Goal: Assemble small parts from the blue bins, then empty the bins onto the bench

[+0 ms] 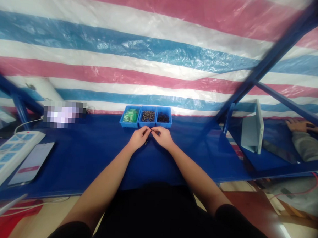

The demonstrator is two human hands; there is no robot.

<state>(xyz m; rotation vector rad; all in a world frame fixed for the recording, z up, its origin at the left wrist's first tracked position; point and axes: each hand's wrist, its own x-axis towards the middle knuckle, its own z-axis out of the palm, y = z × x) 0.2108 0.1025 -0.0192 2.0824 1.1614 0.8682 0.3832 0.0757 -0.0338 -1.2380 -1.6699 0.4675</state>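
Left hand (pixel 139 137) and right hand (pixel 162 137) meet almost tip to tip, thumb and forefinger of each pinched together on a small dark piece (pixel 151 130) between them, too tiny to make out in detail. It is held above the blue table (pixel 93 151), just in front of three blue bins. A second slim bit (pixel 146 143) shows just below the left hand's fingers; whether that hand grips it, I cannot tell. The left bin (pixel 129 125) contains green pieces (pixel 132 114), the middle bin (pixel 146 124) a heap of small brass-and-black parts (pixel 149 115), and the right bin (pixel 167 125) small dark parts (pixel 163 117); the bins stand side by side in a row. Well to the left, a phone (pixel 32 164) with a lit screen lies beside a white power strip (pixel 10 154), and a blurred-out patch hides something farther back. Over on the right, past a slanting blue post (pixel 253 79), a tablet-like panel (pixel 259 129) stands upright, and beyond it rest another person's hand (pixel 298 125) and grey sleeve (pixel 310 146). Behind everything hangs a sheet (pixel 152 47) striped red, white and blue.
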